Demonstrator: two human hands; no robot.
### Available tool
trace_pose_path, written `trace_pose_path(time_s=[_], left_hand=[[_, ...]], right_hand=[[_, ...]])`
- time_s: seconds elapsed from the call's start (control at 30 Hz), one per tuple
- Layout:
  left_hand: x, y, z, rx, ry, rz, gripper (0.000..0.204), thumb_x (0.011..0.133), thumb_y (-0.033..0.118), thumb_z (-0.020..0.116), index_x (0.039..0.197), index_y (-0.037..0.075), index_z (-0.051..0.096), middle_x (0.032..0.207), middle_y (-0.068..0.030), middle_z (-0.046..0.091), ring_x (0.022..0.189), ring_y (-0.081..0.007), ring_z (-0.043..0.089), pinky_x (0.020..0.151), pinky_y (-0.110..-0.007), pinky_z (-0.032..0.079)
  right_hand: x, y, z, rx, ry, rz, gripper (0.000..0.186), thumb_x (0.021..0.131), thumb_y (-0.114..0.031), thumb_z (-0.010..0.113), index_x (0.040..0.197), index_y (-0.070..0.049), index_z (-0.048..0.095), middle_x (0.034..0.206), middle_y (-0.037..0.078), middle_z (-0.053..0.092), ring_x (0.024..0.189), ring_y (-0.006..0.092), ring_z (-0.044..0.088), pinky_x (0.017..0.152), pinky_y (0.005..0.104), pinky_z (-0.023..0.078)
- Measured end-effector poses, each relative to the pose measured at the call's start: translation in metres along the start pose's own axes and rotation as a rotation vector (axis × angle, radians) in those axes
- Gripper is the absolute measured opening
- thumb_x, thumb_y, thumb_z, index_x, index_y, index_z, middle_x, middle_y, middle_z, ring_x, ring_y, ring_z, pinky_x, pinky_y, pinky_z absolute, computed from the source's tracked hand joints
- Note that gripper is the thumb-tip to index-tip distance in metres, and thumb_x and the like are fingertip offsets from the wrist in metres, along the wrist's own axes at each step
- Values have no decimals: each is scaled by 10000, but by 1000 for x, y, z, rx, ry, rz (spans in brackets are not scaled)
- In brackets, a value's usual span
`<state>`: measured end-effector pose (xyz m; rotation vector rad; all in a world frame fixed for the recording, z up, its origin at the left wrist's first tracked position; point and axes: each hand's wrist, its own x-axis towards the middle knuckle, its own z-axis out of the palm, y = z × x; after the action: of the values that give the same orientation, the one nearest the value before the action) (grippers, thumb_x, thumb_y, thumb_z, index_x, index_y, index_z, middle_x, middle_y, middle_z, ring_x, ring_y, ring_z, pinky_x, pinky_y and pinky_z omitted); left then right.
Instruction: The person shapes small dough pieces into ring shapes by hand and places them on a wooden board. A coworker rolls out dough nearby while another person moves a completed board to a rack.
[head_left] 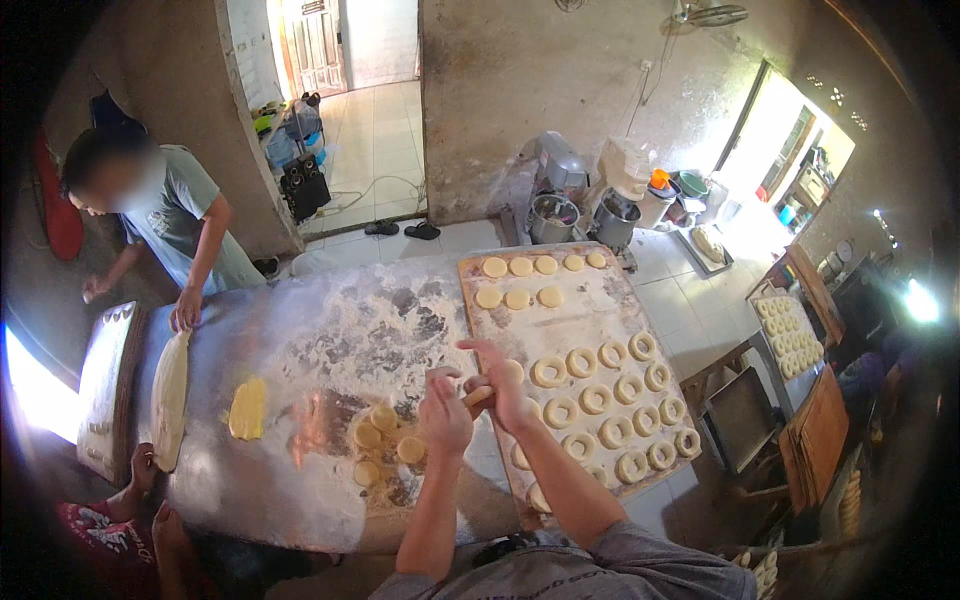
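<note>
Both my hands meet above the table's right part, at the near-left edge of a floured wooden board (560,325). Between them is a small piece of dough (479,396). My left hand (446,412) closes on its left side, and my right hand (505,388) grips it from the right with some fingers stretched out. The dough is partly hidden by my fingers. Several round dough pieces (411,450) lie on the table left of my left forearm. Rows of dough rings (614,431) cover the board's near part, and several flat dough discs (517,299) lie at its far end.
A yellow slab (247,408) and scattered flour (390,310) lie on the metal table (240,300). At the left, a co-worker (190,215) and another person's hands (143,468) touch a long dough roll (171,395). Mixers (556,190) stand behind; a ring-filled tray (788,335) is right.
</note>
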<state>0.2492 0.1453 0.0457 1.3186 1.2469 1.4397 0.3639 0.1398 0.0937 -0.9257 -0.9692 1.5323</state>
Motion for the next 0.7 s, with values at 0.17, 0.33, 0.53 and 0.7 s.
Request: trace_pose_path(time_s=[0.17, 0.33, 0.53, 0.7], left_hand=[[14, 26, 35, 167, -22, 89, 280, 1026, 257, 370, 1037, 47, 555, 799, -194, 630, 721, -383, 640, 636, -424, 478], [26, 49, 71, 308, 11, 49, 270, 1025, 245, 390, 1000, 55, 580, 686, -186, 624, 639, -407, 629, 582, -458, 477], [43, 37, 105, 410, -141, -175, 401, 1020, 361, 366, 1011, 35, 599, 724, -210, 652, 693, -424, 645, 597, -508, 493], [52, 20, 137, 688, -109, 9, 436, 1011, 429, 341, 1146, 62, 534, 760, -233, 656, 715, -459, 633, 631, -549, 489]], right_hand=[[5, -17, -37, 205, 2, 2, 498, 970, -443, 377, 1387, -172, 405, 736, 60, 601, 683, 152, 569, 624, 280, 479], [21, -29, -70, 252, -35, -29, 531, 973, -530, 347, 1358, -170, 419, 671, 18, 523, 589, 133, 491, 538, 277, 392], [47, -14, -106, -285, -23, -176, 677, 961, -662, 249, 1403, -168, 392, 668, 22, 511, 569, 144, 468, 504, 299, 376], [71, -13, -165, -227, -125, -203, 670, 979, -608, 298, 1458, -142, 340, 784, 56, 555, 600, 169, 526, 544, 314, 445]])
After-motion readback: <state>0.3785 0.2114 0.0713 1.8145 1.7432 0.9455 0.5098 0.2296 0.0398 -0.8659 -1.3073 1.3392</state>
